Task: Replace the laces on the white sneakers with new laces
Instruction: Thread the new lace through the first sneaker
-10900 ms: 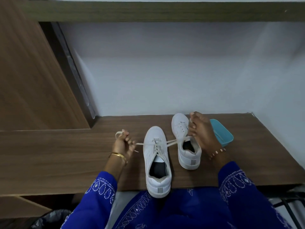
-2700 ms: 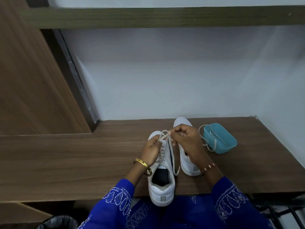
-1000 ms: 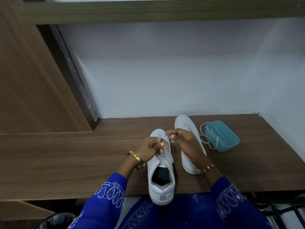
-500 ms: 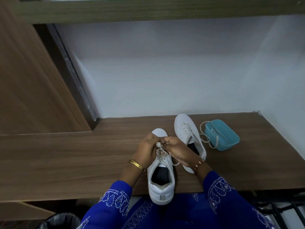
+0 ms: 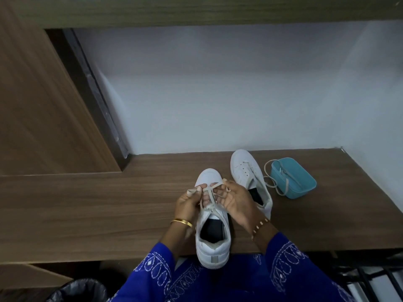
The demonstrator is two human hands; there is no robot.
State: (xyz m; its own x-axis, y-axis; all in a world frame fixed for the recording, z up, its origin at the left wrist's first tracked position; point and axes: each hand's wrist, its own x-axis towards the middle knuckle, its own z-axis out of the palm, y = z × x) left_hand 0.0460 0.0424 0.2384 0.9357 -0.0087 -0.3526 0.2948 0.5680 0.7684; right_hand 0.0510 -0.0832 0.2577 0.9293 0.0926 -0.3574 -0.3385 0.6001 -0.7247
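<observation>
White sneaker (image 5: 212, 232) toe-away (lengthwise), hands (image 5: 212, 198) seemingly pinching lace (image 5: 209, 196)

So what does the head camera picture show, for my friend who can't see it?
Two hands, left hand and right hand, tie the lace on the near white sneaker on a wooden desk. The other sneaker and a blue tub sit behind.

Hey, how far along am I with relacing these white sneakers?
Near sneaker: laced up, and your left hand and right hand are pinching its lace into loops, apparently tying the bow. Far sneaker: its eyelets look empty, so it's left to lace. One loose lace hangs over the blue tub beside it.
</observation>
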